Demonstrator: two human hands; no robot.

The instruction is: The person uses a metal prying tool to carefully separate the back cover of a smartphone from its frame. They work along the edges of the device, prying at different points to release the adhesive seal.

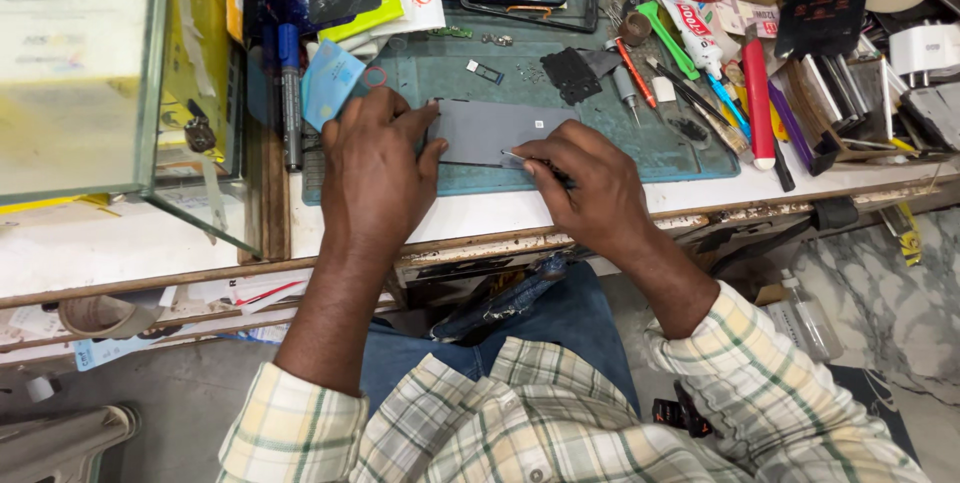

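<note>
Left hand [375,168] flat, fingers spread, pinning the grey rectangular phone back panel [490,130] on the teal work mat [620,148], right hand [585,183] pinching thin metal tweezers [520,158] at the panel's lower edge

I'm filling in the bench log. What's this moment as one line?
left hand: pressing grey phone panel | right hand: thin metal tool at panel edge | surface: green mat

surface: a white work surface [520,211] with a chipped, worn front edge, crowded with tools along its far side
mat: a teal mat [640,148] lying on it
case: a glass case [120,73] standing at the left end
floor: grey [190,403] at the left, marbled pale stone [890,293] at the right
light: even, with soft shadows
</note>
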